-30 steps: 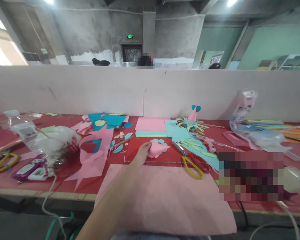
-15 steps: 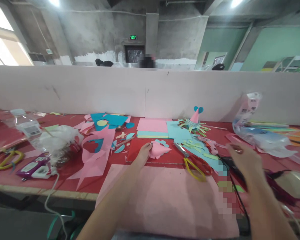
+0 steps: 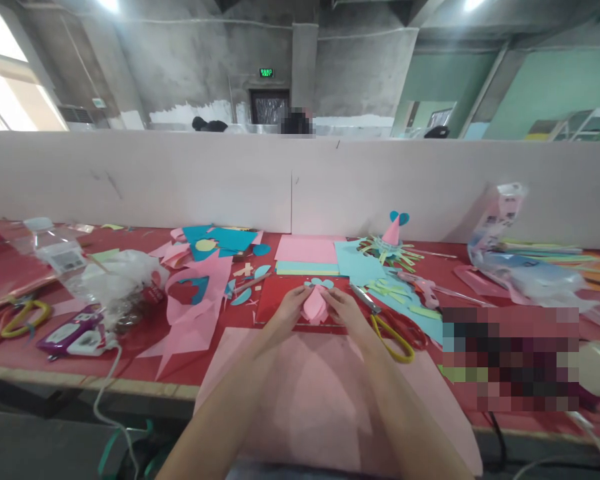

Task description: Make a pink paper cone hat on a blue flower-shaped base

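Observation:
Between my two hands, over a red board, is a small pink paper cone with its point away from me. My left hand pinches its left side, and the fingers of my right hand are closed on its right side. Blue scalloped paper shows just behind the cone. Beside my right hand lie scissors with red and yellow handles. Farther back at the right stands a finished-looking pink cone with blue round ears and a green paper fringe.
Pink and blue sheets are stacked behind the board. Pink offcuts, a plastic bottle and a purple device lie left. To the right are a pink glue gun and a clear plastic bag. A white partition closes the back.
My right hand has come in from the far right to the pink cone. The cone has turned, its point going from rightward to away from me, and my left hand still holds it.

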Motion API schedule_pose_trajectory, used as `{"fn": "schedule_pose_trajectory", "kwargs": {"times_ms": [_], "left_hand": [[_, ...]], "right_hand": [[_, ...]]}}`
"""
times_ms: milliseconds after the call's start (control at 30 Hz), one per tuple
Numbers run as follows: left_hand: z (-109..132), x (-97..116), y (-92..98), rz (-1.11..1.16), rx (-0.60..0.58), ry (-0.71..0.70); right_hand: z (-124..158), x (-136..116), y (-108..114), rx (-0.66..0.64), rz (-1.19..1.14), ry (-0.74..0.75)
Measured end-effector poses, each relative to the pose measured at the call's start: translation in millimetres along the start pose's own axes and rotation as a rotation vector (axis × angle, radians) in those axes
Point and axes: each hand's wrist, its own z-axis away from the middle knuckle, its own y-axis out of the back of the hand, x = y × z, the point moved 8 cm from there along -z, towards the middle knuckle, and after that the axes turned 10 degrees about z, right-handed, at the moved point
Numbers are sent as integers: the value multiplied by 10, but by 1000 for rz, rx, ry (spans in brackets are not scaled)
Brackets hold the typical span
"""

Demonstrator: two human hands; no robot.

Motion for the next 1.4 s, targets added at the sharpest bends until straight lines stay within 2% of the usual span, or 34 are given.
{"fn": "schedule_pose_trajectory", "kwargs": {"times_ms": [200, 300, 433, 633, 933, 1067, 1233, 1400], "left_hand": [[-2, -55, -4, -14, 32, 78], [4, -59, 14, -10, 47, 88], [13, -36, 39, 4, 69, 80], [44, 19, 22, 38, 51, 99], [-2, -29, 117, -15, 108, 99], [0, -49, 52, 5, 58, 146], [41, 67, -18, -47, 4, 51], [43, 108, 24, -42, 44, 8]], "right_hand": [[-15, 151, 159, 103, -52, -43], [-2, 162, 174, 98, -55, -49], [-21, 171, 150, 84, -19, 12], [13, 168, 280, 256, -96, 50], [68, 111, 148, 181, -103, 21], [33, 144, 212, 220, -90, 23], [25, 148, 224, 224, -94, 47], [58, 82, 182, 199, -43, 77]]}}
